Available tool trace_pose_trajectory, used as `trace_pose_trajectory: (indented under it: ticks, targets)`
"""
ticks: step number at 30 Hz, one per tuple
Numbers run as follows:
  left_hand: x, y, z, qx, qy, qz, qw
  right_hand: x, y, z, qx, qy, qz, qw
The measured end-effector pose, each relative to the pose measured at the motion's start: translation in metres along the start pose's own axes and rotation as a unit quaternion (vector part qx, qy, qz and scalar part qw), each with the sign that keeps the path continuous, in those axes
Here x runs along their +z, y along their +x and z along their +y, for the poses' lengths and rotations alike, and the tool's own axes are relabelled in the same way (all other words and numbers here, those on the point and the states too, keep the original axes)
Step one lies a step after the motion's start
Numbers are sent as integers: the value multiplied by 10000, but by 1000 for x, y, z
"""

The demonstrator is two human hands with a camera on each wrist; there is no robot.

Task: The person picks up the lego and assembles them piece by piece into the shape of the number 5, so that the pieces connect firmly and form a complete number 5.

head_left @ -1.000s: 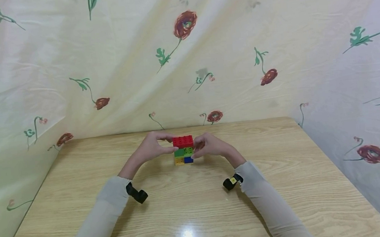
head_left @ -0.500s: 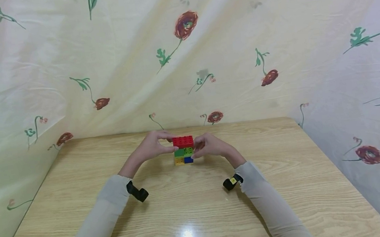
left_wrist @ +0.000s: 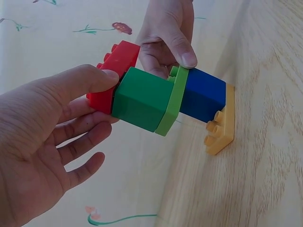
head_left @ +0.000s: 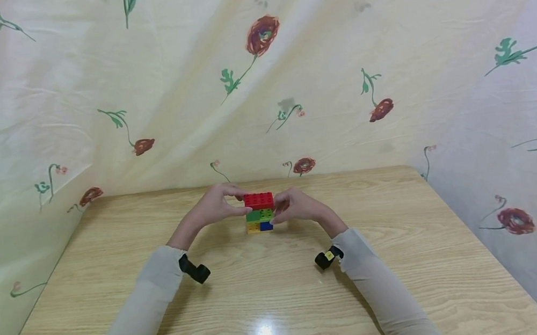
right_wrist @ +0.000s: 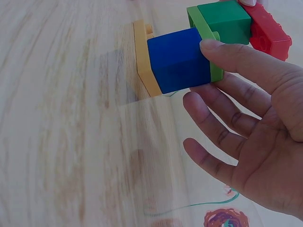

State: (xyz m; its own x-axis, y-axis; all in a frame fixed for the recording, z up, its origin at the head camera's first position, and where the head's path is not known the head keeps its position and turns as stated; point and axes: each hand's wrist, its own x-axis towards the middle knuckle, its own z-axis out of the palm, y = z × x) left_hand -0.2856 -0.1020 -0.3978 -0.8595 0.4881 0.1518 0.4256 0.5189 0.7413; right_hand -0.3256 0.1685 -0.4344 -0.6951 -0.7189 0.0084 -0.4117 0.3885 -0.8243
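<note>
A small tower of studded toy bricks stands at the far middle of the table. A flat yellow brick (left_wrist: 226, 124) lies lowest, bearing a blue brick (right_wrist: 177, 61). Above come a flat light green brick (left_wrist: 171, 106) and a dark green brick (left_wrist: 142, 99), offset from the blue one. The flat red brick (head_left: 259, 201) tops it, slightly tilted against the dark green in the left wrist view. My left hand (head_left: 211, 205) pinches the red brick, thumb in front, fingers behind. With its thumb at the blue and light green seam, my right hand (head_left: 298, 205) grips the tower's right side.
The wooden table (head_left: 260, 281) ends at a flowered cloth (head_left: 183, 89) behind and at both sides. A black wrist camera (head_left: 195, 270) hangs at the left wrist and another black camera (head_left: 327, 258) at the right.
</note>
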Motion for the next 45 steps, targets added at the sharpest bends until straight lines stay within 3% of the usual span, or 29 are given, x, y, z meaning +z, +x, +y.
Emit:
trace_pose_trajectory:
  ticks: [26, 45]
  targets:
    - [-1, 5, 1, -19, 232, 2, 9997, -4, 5, 5, -71, -58, -48, 9999]
    - [6, 6, -8, -101, -327, 317, 9989, -8, 9, 8, -94, -40, -84, 9999]
